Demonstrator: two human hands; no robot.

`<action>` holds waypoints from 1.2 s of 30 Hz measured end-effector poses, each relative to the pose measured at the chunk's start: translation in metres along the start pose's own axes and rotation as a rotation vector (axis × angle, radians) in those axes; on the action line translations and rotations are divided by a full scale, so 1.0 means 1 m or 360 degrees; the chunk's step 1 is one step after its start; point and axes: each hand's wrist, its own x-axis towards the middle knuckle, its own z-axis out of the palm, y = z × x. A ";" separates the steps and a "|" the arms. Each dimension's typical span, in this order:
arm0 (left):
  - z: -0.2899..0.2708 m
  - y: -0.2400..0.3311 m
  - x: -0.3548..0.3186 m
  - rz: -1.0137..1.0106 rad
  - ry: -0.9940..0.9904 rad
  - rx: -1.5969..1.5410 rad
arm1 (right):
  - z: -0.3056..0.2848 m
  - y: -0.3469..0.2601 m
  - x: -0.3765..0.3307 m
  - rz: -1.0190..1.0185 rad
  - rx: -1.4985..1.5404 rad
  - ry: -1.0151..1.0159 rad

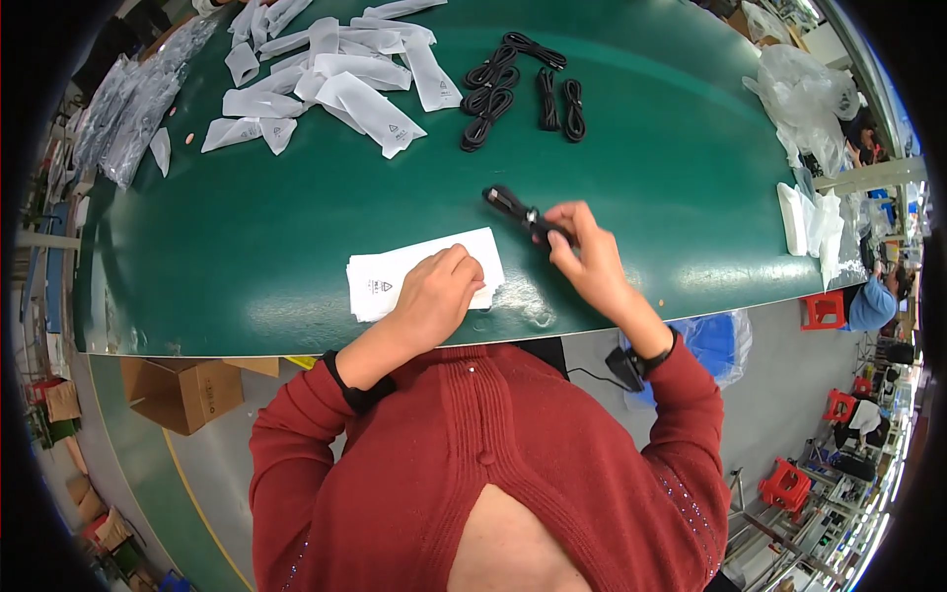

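A stack of flat white bags [377, 288] lies near the table's front edge. My left hand [439, 294] rests on its right part, fingers curled at the upper bag's end; whether they pinch a bag is hidden. To the right, my right hand [584, 252] grips a coiled black cable [513, 205] between thumb and fingers, just above the green table. The cable is bundled, with a connector end showing at its upper left. Farther back lie several more coiled black cables [487, 104], and two separate ones [573, 111] sit right of them.
Filled white bags [370, 104] are heaped at the back left of the green table [247, 212], beside a pile of clear plastic bags [133, 109]. More clear plastic [804, 94] and white bags [811, 225] lie at the right edge. A cardboard box [185, 393] stands on the floor.
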 end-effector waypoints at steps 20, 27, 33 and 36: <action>-0.016 0.000 0.002 -0.0086 0.0102 -0.0484 | -0.009 -0.011 -0.035 0.0715 0.0784 -0.0690; -0.020 -0.003 0.002 -0.0099 0.0172 -0.0381 | -0.004 -0.011 -0.028 -0.0798 -0.0093 -0.0356; -0.024 -0.006 0.001 -0.0348 0.0277 -0.0419 | -0.001 -0.014 -0.022 -0.1049 -0.0105 -0.0243; -0.027 -0.005 0.000 -0.0397 0.0320 -0.0450 | 0.001 -0.016 -0.021 -0.1093 -0.0143 -0.0234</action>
